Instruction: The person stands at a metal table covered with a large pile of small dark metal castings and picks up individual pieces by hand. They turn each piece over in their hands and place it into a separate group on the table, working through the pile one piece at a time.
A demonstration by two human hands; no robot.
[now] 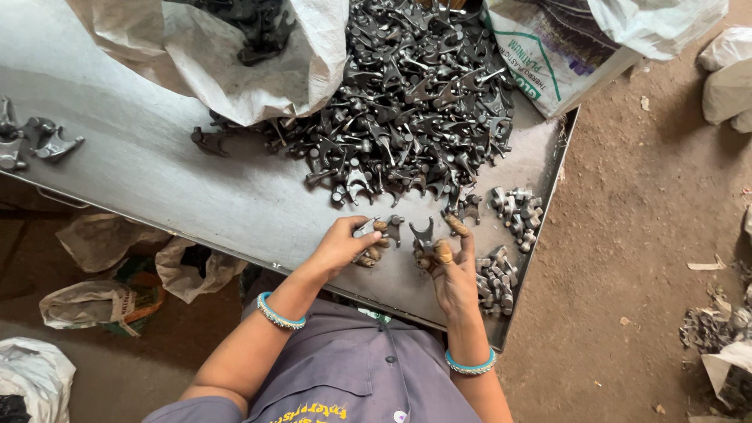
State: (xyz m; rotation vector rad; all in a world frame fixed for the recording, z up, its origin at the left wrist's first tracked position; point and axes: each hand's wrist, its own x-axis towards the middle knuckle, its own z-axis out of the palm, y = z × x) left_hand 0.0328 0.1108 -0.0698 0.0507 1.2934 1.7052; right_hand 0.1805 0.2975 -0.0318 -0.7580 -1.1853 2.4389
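Right hand (454,274) fingers (443,252) touch the forked metal part (423,233).

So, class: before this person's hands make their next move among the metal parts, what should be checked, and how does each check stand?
1. Left hand grips a small part: ok.
2. Right hand grips a forked part: ok.
3. Big pile keeps clear of the table edge: ok.
4. Sorted cluster sits safely on the table: not ok, close to the edge.
5. Fingertip wraps intact: cannot tell.
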